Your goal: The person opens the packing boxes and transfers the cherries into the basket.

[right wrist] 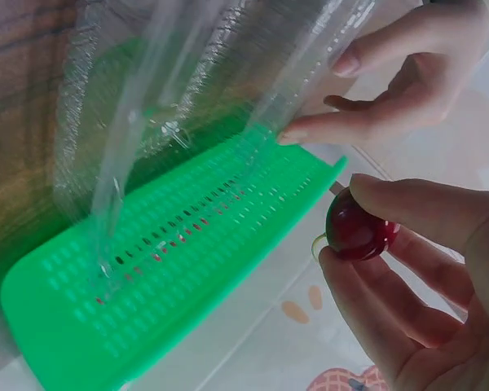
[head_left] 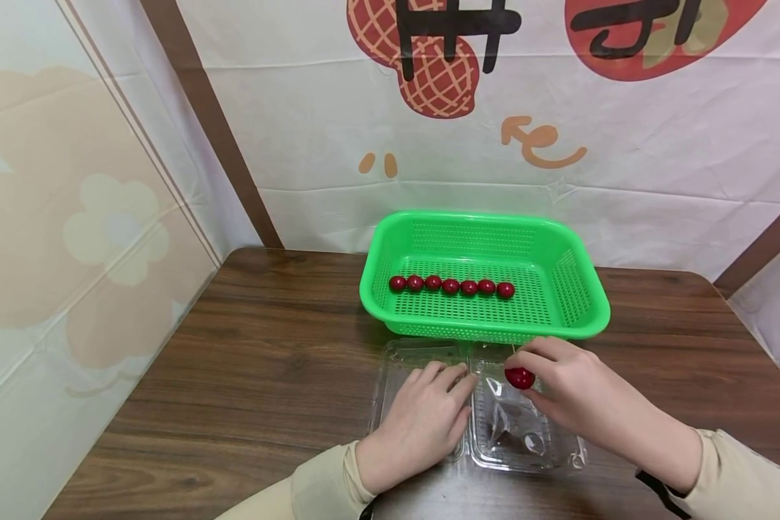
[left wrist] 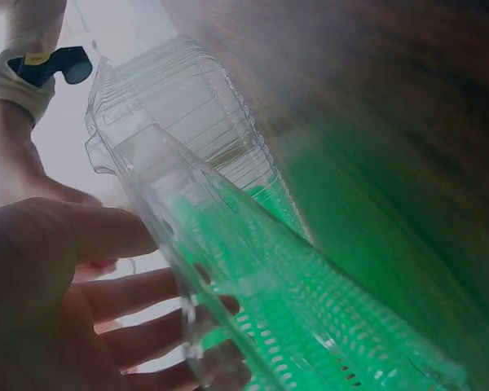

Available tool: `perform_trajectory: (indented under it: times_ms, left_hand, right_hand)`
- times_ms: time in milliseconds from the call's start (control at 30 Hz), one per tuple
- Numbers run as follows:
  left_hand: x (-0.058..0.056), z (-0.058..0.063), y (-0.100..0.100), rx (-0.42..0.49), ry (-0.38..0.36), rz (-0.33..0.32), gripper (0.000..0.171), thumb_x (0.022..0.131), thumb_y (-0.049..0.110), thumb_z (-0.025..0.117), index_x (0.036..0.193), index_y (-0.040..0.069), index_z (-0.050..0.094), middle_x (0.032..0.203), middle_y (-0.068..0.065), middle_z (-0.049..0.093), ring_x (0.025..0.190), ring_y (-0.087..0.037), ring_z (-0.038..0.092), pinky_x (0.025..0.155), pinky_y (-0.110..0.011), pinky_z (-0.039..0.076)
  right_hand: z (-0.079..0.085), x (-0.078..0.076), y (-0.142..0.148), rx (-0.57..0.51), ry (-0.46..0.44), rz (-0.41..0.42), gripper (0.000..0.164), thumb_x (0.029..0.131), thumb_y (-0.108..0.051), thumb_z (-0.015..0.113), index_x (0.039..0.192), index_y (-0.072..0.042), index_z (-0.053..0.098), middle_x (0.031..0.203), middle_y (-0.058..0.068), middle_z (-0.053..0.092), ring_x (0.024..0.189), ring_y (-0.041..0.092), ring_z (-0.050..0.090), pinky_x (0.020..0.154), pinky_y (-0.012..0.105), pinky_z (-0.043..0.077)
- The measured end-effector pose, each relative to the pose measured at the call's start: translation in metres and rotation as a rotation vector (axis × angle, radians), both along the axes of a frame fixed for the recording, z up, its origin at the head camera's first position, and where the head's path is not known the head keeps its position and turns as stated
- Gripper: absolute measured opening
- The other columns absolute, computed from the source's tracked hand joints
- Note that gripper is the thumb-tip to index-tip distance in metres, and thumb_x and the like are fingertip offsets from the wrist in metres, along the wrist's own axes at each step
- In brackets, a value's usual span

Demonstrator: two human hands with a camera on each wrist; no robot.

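Observation:
In the head view my right hand (head_left: 562,379) pinches a dark red cherry (head_left: 519,378) between thumb and fingers, over the right half of a clear plastic clamshell box (head_left: 510,433). The right wrist view shows the cherry (right wrist: 357,226) close up, with a thin green stem beside the fingertips. My left hand (head_left: 422,415) rests on the left half of the opened box, its fingers relaxed near the middle fold. Seen from the left wrist, several fingertips (left wrist: 224,305) overlap the edge of the clear plastic (left wrist: 187,106).
Just behind the box stands a green perforated basket (head_left: 484,328). Several red cherries (head_left: 451,287) lie in a row on its floor. Beneath is a dark wooden table (head_left: 266,361), with a printed cloth backdrop (head_left: 299,130) behind it.

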State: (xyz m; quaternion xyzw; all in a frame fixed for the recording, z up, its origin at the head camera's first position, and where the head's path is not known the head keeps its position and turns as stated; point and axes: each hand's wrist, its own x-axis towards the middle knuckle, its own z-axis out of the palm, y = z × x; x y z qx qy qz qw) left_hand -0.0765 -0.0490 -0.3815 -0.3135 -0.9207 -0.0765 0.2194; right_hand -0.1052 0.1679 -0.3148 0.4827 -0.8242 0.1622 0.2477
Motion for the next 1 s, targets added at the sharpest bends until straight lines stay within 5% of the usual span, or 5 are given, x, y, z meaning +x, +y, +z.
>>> perform_trajectory:
  times_ms: [1000]
  left_hand:
    - [0.0, 0.0, 0.0, -0.008, -0.001, -0.003, 0.033, 0.083, 0.029, 0.059, 0.112, 0.013, 0.064, 0.115, -0.005, 0.064, 0.103, -0.021, 0.054, 0.077, -0.034, 0.048]
  right_hand:
    - [0.016, -0.049, -0.004, 0.028, 0.014, -0.081, 0.032, 0.061, 0.002, 0.076, 0.091, -0.006, 0.067, 0.089, 0.006, 0.063, 0.082, 0.02, 0.06, 0.062, 0.035, 0.054]
